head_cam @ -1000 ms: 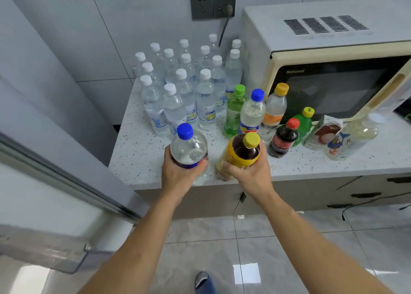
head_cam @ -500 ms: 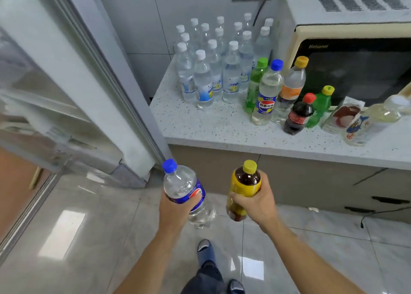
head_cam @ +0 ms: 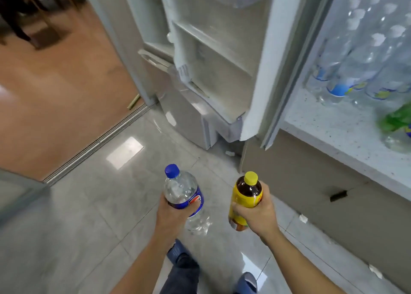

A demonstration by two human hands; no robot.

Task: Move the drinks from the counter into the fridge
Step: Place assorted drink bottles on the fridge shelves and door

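My left hand (head_cam: 172,216) grips a clear bottle with a blue cap and blue label (head_cam: 183,193), held upright over the floor. My right hand (head_cam: 258,213) grips a dark drink bottle with a yellow cap and yellow label (head_cam: 245,197) beside it. Ahead stands the open fridge (head_cam: 184,106), and its open door (head_cam: 224,55) shows white shelves that look bare. On the speckled counter (head_cam: 333,124) at the right stand several clear water bottles with white caps (head_cam: 360,55) and a green bottle (head_cam: 395,120), all blurred.
The fridge door's edge (head_cam: 278,75) stands between me and the counter. Cabinet fronts (head_cam: 322,182) run below the counter on the right. Grey floor tiles (head_cam: 100,204) lie under my feet, and a metal threshold (head_cam: 95,144) leads to a brown floor at left.
I have turned left from the counter toward the fridge, carrying both bottles. The counter has slid to the right edge, and the open door's shelves now fill the upper middle.
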